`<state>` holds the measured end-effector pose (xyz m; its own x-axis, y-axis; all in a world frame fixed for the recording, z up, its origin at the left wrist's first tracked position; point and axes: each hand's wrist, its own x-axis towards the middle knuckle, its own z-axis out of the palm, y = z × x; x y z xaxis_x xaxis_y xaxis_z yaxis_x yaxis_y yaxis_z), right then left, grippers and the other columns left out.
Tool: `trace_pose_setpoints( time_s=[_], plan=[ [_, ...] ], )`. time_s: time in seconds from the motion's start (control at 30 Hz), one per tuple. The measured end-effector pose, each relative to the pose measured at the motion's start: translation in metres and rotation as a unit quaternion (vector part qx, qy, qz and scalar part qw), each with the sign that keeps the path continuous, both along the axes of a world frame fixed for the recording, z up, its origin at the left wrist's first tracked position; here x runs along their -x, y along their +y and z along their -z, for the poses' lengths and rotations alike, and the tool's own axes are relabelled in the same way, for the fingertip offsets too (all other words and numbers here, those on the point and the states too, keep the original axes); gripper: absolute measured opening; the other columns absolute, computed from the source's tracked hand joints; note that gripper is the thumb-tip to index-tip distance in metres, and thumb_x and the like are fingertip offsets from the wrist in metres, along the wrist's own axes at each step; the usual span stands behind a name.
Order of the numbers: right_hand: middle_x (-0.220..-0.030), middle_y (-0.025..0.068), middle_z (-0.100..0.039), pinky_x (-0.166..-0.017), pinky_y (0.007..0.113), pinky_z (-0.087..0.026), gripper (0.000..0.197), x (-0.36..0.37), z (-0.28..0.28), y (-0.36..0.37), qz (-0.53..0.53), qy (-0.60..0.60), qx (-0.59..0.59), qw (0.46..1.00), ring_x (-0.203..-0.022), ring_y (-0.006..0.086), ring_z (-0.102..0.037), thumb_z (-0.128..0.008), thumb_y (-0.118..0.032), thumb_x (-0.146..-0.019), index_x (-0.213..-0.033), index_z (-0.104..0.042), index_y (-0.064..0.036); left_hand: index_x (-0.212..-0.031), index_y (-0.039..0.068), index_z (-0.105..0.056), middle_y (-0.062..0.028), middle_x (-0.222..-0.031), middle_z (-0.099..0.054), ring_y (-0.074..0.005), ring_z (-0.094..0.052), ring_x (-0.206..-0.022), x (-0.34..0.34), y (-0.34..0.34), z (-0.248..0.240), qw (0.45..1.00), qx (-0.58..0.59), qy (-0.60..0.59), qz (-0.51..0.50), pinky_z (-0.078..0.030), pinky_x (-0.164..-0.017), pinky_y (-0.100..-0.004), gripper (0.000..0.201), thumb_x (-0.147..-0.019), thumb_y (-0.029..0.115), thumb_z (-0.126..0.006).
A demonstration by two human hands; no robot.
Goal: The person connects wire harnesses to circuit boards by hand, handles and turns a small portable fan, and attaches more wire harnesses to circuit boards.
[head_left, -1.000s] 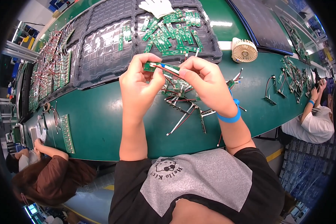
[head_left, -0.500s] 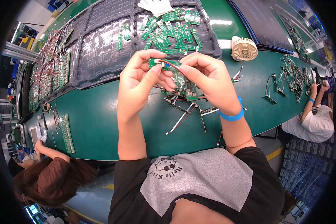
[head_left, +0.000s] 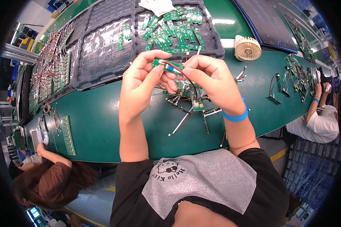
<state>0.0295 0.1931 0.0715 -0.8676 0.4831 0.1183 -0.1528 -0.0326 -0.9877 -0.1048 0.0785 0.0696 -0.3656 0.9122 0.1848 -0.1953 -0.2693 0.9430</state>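
Observation:
Between thumb and fingers, my left hand [head_left: 142, 77] grips one end of a small green circuit board [head_left: 158, 61] with a white connector. My right hand [head_left: 212, 77] is closed at the board's other end, its thumb against the red and black wires [head_left: 193, 84]; the fingertips partly hide what it pinches. Those wires curve down to a second green board [head_left: 197, 106], which hangs below my hands with white connectors at its lower end. Beneath it, several wired boards [head_left: 183, 109] lie in a loose pile on the green table [head_left: 102, 125].
Beyond my hands, a black plastic tray [head_left: 102, 49] holds many loose green boards [head_left: 166, 32] and a white glove [head_left: 157, 5]. A cream fan [head_left: 247, 48] stands right of it. Wired panels [head_left: 51, 72] stand at left; more wired boards [head_left: 297, 81] lie at right. Co-workers sit at both sides.
The hanging board has dropped slightly lower and to the right, now showing its connectors. The held board has tilted a little; both hands stay nearly in place.

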Motion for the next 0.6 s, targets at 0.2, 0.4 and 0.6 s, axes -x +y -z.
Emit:
trace_pose_setpoints(
  time_s=[0.2,0.4,0.6],
  plan=[
    [-0.073,0.0000,-0.054,-0.064,0.020,-0.038,0.011,0.0000,-0.0018,-0.0014,-0.007,-0.014,0.011,1.000,-0.069,0.0054,-0.046,-0.052,-0.006,-0.081,-0.074,-0.055,0.0014,-0.107,-0.005,-0.043,-0.0124,-0.078,-0.058,-0.0150,-0.059,-0.063,-0.0014,-0.0001,-0.0004,1.000,0.004,0.004,-0.004,-0.048,-0.056,-0.0236,0.023,-0.086,0.004,-0.042],
    [-0.065,-0.0028,-0.051,-0.052,0.018,-0.034,0.013,0.0014,0.0012,-0.0031,0.018,0.010,-0.002,1.000,-0.060,0.0020,-0.042,-0.054,-0.010,-0.081,-0.073,-0.055,0.0004,-0.107,-0.005,-0.044,-0.0120,-0.078,-0.058,-0.0142,-0.058,-0.064,-0.0030,-0.0007,-0.0007,1.000,0.010,0.011,-0.007,-0.048,-0.056,-0.0235,0.023,-0.086,0.003,-0.042],
    [-0.063,-0.0032,-0.051,-0.050,0.018,-0.033,0.013,0.0029,0.0024,-0.0021,0.023,0.007,-0.003,1.000,-0.058,0.0016,-0.041,-0.054,-0.010,-0.080,-0.072,-0.055,0.0005,-0.107,-0.005,-0.044,-0.0117,-0.078,-0.058,-0.0140,-0.058,-0.064,-0.0017,-0.0001,-0.0004,1.000,0.010,0.015,-0.007,-0.048,-0.056,-0.0236,0.022,-0.086,0.002,-0.042]
  ],
)
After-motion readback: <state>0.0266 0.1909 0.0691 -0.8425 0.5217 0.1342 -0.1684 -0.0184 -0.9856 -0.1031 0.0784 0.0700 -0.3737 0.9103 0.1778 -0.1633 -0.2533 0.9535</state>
